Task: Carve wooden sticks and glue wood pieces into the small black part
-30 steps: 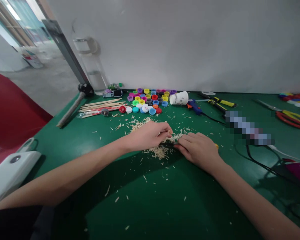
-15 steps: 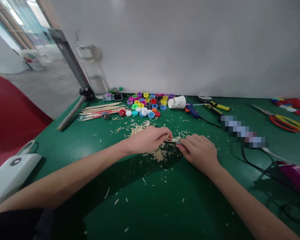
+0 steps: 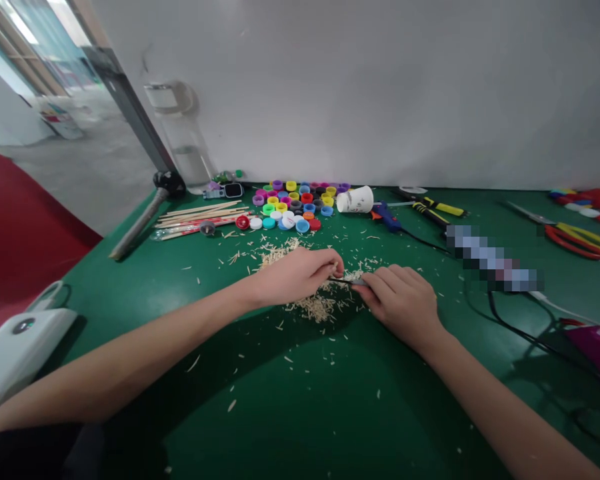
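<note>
My left hand point(image 3: 303, 275) is closed in a pinch above a pile of pale wood shavings point(image 3: 316, 308). A small pale bit shows at its fingertips, but what it is I cannot make out. My right hand point(image 3: 403, 301) wraps round the grey handle of a craft knife point(image 3: 356, 282). The knife's thin dark blade points left and reaches the fingertips of my left hand. More shavings lie behind and between the hands, and loose slivers are scattered over the green table point(image 3: 300, 427).
Coloured bottle caps point(image 3: 295, 205), wooden sticks point(image 3: 195, 217) and a smartwatch point(image 3: 233, 191) lie at the back. A paper cup point(image 3: 356, 200), glue gun point(image 3: 386, 217), pliers point(image 3: 430, 210) and scissors point(image 3: 575, 237) are to the right. A white device point(image 3: 27, 350) sits at left.
The view has shifted slightly. Both hands stay almost where they were, and a little more of the dark blade shows between them.
</note>
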The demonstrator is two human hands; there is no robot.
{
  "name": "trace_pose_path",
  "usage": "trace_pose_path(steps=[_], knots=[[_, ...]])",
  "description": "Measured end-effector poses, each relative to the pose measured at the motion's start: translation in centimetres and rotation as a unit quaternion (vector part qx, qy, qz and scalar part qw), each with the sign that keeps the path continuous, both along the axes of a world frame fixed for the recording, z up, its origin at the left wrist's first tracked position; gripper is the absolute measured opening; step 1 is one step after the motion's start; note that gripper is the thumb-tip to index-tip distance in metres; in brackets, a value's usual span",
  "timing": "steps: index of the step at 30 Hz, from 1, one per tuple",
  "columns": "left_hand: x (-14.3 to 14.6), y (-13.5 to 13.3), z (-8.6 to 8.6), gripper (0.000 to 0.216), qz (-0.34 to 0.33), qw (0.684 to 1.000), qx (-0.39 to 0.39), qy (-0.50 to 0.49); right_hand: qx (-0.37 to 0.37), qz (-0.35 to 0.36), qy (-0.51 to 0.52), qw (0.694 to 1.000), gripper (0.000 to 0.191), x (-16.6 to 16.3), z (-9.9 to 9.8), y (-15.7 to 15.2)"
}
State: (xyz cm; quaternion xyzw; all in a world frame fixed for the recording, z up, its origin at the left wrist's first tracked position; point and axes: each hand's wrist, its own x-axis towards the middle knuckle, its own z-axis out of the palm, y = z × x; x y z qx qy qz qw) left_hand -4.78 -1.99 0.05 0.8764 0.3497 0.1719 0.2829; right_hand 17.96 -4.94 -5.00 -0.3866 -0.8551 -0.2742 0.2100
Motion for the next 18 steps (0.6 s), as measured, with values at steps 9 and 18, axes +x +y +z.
trace_pose_path(steps=[9, 18], knots=[[-0.04, 0.2, 0.11, 0.028, 0.017, 1.0, -0.012, 0.002, -0.094, 0.002, -0.013, 0.996, 0.026, 0.02, -0.05, 0.98], [-0.11, 0.18, -0.18, 0.027, 0.027, 0.999, -0.016, -0.008, -0.023, 0.007, -0.003, 1.0, 0.021, 0.11, -0.22, 0.38]])
